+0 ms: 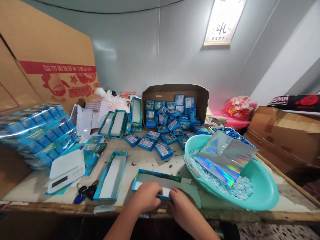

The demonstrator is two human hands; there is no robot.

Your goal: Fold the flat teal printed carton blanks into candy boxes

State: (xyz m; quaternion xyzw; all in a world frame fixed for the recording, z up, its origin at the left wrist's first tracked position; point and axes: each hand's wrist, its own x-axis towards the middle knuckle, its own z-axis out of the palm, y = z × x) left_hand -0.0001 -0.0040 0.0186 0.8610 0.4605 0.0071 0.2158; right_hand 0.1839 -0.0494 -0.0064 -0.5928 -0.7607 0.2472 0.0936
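A shallow blue cardboard tray [160, 175] with a pale inside lies near the table's front edge, its right end a flat grey-green flap. My left hand [150, 196] is closed on its front wall, thumb outside and fingers inside. Close beside it, my right hand [178, 201] grips the same wall farther right; its fingertips are partly hidden. To the left stands a second, formed blue tray [111, 176] with nothing in it. On the right, a turquoise basin [265, 186] holds small pale-blue wrapped pieces [240, 188] under a shiny silver foil sheet [225, 153].
Small blue boxes [163, 150] spill from a tipped carton [175, 88] at the back. Stacked trays [117, 123] stand beside it. On the left are a white scale [67, 170], keys [86, 191] and film-wrapped packs [42, 133]. A large carton [50, 50] rises behind them.
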